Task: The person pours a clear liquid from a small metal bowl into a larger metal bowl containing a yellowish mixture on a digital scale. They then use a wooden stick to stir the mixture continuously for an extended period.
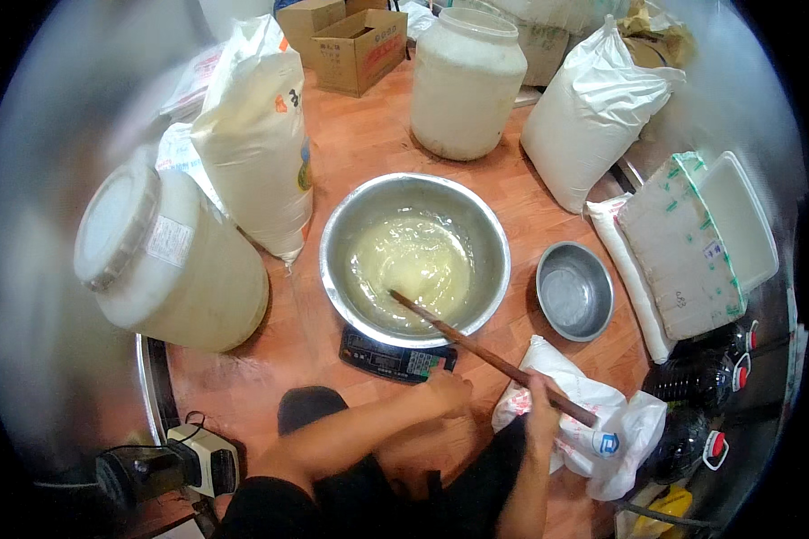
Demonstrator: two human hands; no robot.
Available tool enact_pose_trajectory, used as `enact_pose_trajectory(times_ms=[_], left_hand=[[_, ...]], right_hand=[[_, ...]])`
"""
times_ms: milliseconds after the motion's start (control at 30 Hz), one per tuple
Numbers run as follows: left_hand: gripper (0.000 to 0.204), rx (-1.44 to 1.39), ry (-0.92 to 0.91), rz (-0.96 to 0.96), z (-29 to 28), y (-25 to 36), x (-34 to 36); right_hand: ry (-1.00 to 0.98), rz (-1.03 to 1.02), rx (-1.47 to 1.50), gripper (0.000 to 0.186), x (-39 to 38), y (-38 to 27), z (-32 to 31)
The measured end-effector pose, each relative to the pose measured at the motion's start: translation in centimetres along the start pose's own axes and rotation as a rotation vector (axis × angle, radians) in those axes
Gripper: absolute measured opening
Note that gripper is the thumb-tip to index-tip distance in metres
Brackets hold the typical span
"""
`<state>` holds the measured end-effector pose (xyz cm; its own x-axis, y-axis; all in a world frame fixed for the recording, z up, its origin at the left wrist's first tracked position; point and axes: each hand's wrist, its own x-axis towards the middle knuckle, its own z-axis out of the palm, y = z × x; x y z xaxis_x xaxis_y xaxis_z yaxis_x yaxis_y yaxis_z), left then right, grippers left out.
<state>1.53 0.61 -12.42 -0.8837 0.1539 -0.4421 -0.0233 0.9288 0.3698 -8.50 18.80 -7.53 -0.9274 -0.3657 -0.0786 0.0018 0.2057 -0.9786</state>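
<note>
A wide metal basin [343, 292] holds a pale yellowish, swirling liquid [413, 260] with a cloudy patch in the middle. The basin sits on a black digital scale [368, 352], whose keypad shows at its front. My right hand [541, 415] is closed around the upper part of a long brown wooden stick [476, 349]. The stick slants over the basin's near rim, its lower end in the liquid. My left hand [447, 392] is at the keypad's near right corner, the forearm crossing in front of me. Its fingers are mostly hidden and blurred.
Right of the basin lies a smaller grey metal bowl [573, 292]. Nearer me is a white plastic bag [593, 422]. Large plastic drums [189, 269] and full white sacks [253, 135] stand around. Dark bottles with red caps [692, 382] line the right; a cardboard box [355, 63] is behind.
</note>
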Motion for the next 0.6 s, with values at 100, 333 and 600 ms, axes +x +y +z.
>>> enact_pose_trajectory(times_ms=[100,333,600], left_hand=[[0.058,-0.001,-0.03,0.026,0.1,-0.3,-0.1],[0.046,-0.034,0.027,0.028,2.2,-0.5,2.6],[0.038,0.051,0.03,0.072,2.6,-0.7,1.8]], right_hand=[[0.094,-0.053,0.018,0.026,0.6,-1.1,-0.4],[-0.162,-0.037,0.132,0.024,1.8,0.9,7.1],[0.152,0.055,-0.058,0.031,0.6,-1.0,1.7]])
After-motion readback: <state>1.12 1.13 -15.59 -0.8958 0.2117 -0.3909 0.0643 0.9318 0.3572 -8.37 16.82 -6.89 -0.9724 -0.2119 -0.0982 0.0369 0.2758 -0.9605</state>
